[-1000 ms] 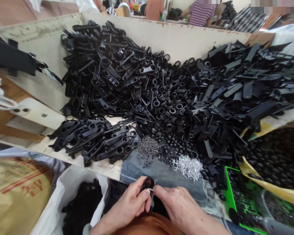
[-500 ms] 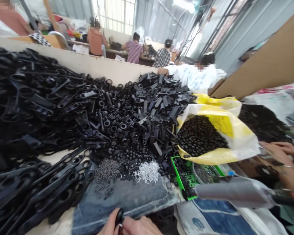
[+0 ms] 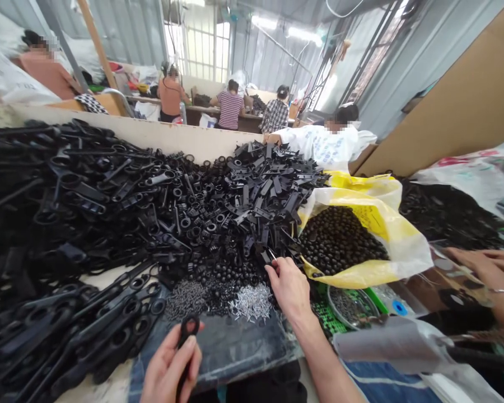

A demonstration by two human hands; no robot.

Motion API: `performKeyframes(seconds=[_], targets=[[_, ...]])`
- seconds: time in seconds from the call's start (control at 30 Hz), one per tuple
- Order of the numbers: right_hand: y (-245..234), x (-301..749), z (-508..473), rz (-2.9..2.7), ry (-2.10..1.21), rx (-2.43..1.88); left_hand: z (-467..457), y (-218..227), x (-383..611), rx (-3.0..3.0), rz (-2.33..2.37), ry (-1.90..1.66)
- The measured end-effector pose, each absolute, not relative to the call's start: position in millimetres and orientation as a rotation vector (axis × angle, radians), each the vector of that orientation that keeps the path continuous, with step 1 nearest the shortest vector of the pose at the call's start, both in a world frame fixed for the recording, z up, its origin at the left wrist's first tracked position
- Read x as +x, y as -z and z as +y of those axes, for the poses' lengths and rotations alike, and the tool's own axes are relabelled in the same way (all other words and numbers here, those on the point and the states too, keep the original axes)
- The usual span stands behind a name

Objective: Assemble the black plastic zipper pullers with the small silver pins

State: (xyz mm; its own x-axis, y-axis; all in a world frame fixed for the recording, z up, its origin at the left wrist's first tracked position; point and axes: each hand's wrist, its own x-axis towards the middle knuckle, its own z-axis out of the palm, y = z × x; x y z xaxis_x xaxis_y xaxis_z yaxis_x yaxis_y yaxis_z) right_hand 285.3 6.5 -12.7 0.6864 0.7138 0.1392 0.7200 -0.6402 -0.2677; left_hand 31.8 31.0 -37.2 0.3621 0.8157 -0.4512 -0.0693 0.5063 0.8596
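Observation:
My left hand [image 3: 172, 364] is closed around a black plastic handle-like part with a ring-shaped end [image 3: 189, 324], held upright above the front of the table. Reaching forward, my right hand [image 3: 289, 282] is closed in a pinch at the near edge of a pile of flat black plastic pieces [image 3: 273, 184]. A thin silver rod [image 3: 273, 254] sticks out at its fingertips, right beside a dark flat piece [image 3: 262, 254]; whether the fingers touch that piece too is unclear. Small silver pins [image 3: 251, 302], dark grey screws [image 3: 185, 298] and black balls [image 3: 222, 274] lie between my hands.
Long black ring-ended parts [image 3: 88, 330] lie at the left, with a larger heap [image 3: 75, 184] behind. To the right stand a yellow-white sack [image 3: 407, 246] of black balls and a round dish [image 3: 353, 305]. A co-worker's hands [image 3: 483, 268] are at far right. A grey-wrapped bar [image 3: 390, 341] juts in.
My hands were together low at the front edge, around a small black part. My right hand has moved forward to the pile; my left has shifted left with the ring-ended part. The view has tilted up.

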Motion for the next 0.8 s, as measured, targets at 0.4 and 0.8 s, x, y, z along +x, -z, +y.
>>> performKeyframes(seconds=[0.4, 0.8], targets=[[25, 274, 22, -1.185, -0.028, -2.556, 42, 45, 50, 0.52, 0.903, -0.697], [4, 220, -13, -1.343, -0.499, -1.974, 37, 26, 36, 0.403, 0.875, -0.711]])
